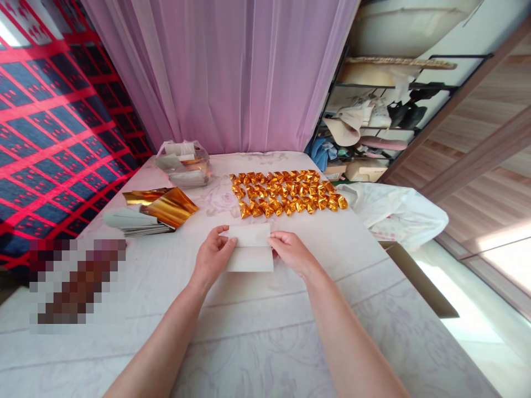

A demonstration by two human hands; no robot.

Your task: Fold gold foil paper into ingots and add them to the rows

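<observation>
We fold a white paper sheet (250, 247) on a cloth-covered table (290, 331).
Our left hand (211, 257) and right hand (292, 251) pinch its edges; shiny crinkled gold foil pieces (288, 193) lie beyond.

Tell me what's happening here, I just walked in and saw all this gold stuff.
A person sits at a white cloth-covered table, both hands on a white rectangular paper sheet: left hand at its left edge, right hand at its right. Beyond it lie rows of small folded gold foil pieces; a stack of gold foil sheets lies to the left.
</observation>
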